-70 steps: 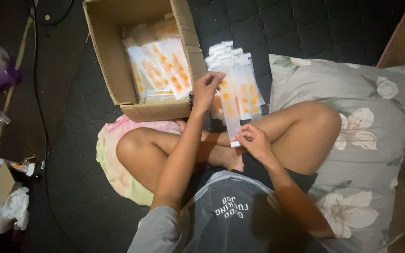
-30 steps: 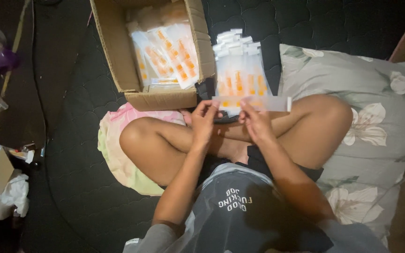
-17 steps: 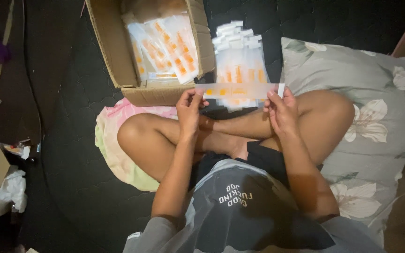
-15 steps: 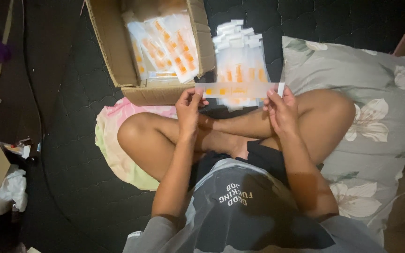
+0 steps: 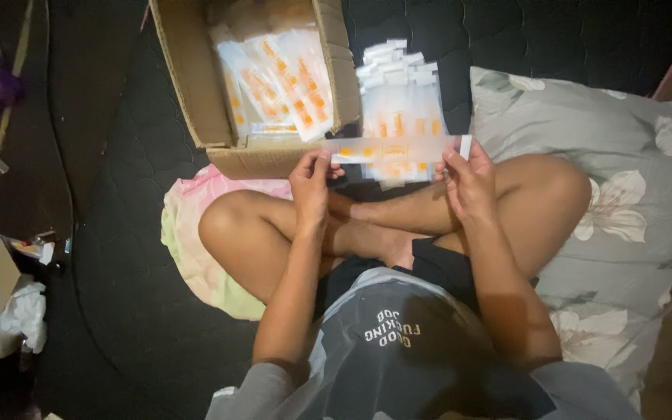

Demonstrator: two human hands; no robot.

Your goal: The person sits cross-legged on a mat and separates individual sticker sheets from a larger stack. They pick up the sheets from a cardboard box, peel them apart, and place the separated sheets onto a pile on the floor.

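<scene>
I sit cross-legged and hold a long clear plastic packet (image 5: pixel 395 148) with orange pieces sideways in front of me. My left hand (image 5: pixel 309 183) pinches its left end and my right hand (image 5: pixel 464 180) pinches its right end. Just beyond the packet lies a stack of similar clear packets (image 5: pixel 400 109) on the dark mat. An open cardboard box (image 5: pixel 196 85) further left holds more of these packets (image 5: pixel 274 78).
A grey floral pillow (image 5: pixel 624 202) lies under my right knee. A pink and green cloth (image 5: pixel 196 249) lies under my left leg. Crumpled white paper (image 5: pixel 17 315) and small clutter sit at the left edge, on a dark quilted mat (image 5: pixel 118 233).
My left hand left the stack and joined the right on one packet, which has been turned from upright to horizontal and held stretched between both hands.
</scene>
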